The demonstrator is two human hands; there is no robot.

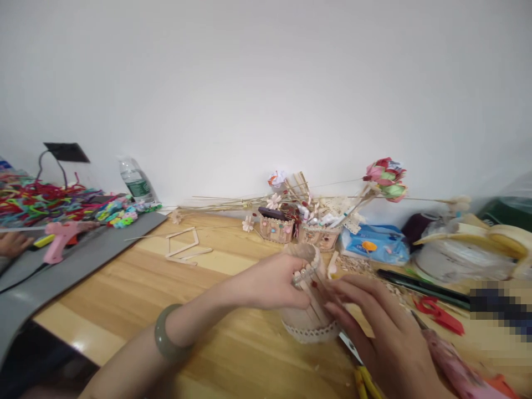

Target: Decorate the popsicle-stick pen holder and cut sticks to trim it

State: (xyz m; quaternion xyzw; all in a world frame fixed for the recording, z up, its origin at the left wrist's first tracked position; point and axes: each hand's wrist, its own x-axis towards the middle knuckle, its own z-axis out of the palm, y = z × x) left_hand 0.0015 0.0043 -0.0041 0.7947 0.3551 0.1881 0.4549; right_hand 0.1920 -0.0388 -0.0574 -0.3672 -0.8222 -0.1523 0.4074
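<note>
A round craft-stick holder stands slightly tilted on the table, with lace at its base, beaded trim around its rim and small red dots on its side. My left hand grips it near the top, thumb along the outer wall and fingers hidden behind the rim. From the right, my right hand is closed against its side, thumb and fingertips touching the sticks. Whether a small piece lies under those fingertips I cannot tell. Close by my right hand are yellow-handled scissors and a pink glue gun.
Decorated stick boxes, a blue wipes pack and paper flowers stand along the wall. Loose sticks lie left of centre. At far left, another person's hand is beside a second pink glue gun and colourful pipe cleaners.
</note>
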